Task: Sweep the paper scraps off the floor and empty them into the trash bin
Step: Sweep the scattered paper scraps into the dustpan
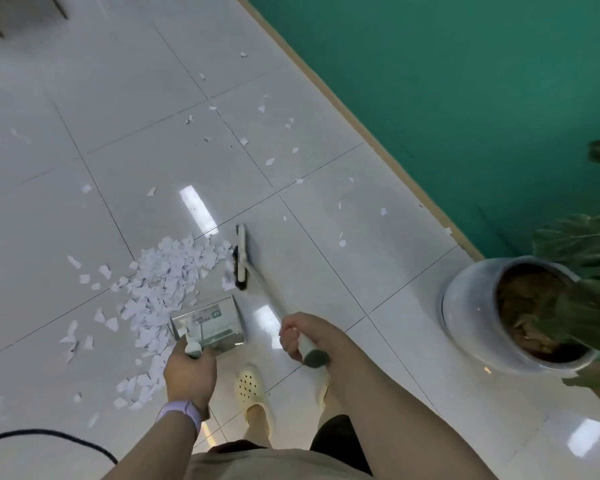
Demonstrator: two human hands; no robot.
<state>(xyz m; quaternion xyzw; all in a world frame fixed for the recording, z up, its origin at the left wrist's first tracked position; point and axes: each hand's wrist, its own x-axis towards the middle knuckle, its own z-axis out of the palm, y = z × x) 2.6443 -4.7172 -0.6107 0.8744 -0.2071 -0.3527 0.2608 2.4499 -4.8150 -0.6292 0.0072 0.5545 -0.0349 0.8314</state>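
The dustpan (210, 323) is gripped by the left hand (190, 370) beside the heaped paper scraps (167, 271), ready to receive them. The broom (242, 261) is gripped by the right hand (300, 336), its head set against the pile's edge.

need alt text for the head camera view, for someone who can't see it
Seen from above, a person's right hand grips a broom beside a pile of paper scraps on white tiles; the left hand holds a dustpan at the pile. A potted plant stands right.
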